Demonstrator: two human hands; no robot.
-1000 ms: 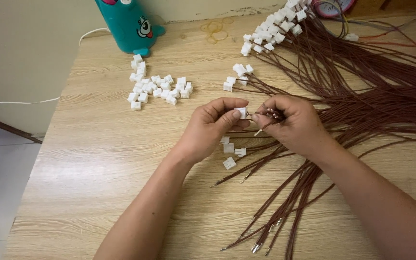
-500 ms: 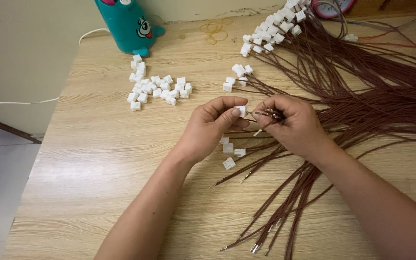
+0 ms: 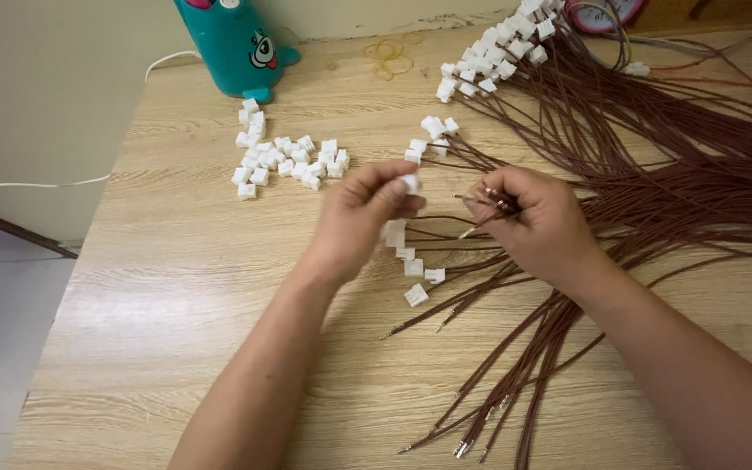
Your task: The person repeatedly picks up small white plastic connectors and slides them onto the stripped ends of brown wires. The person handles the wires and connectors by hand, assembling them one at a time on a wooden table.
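Pale wood-grain table [image 3: 176, 287] fills most of the frame, with a strip of light wall and floor down the left edge. Just above the centre, a small white connector housing [image 3: 409, 183] is pinched between the thumb and fingertips of the left hand [image 3: 360, 218], the fingers closed tightly on it. Directly to its right, a short gap away, the metal-tipped ends of a few brown wires [image 3: 489, 198] are gripped in the closed fingers of the right hand [image 3: 537, 228]; the tips point left, toward the housing, so the wires' long axis runs roughly across the frame and lines up with the held piece. The housing lies nearer the left hand's fingertips, the wire ends nearer the right's, and the two are held apart, not touching. Below the hands, a few loose white housings [image 3: 412, 268] lie on the wood. A larger heap of white housings [image 3: 285, 164] sits at upper left, beside a teal toy-like container [image 3: 232, 43]. A thick sheaf of brown wires [image 3: 654, 174] spreads over the right half, many already capped in white at the top.
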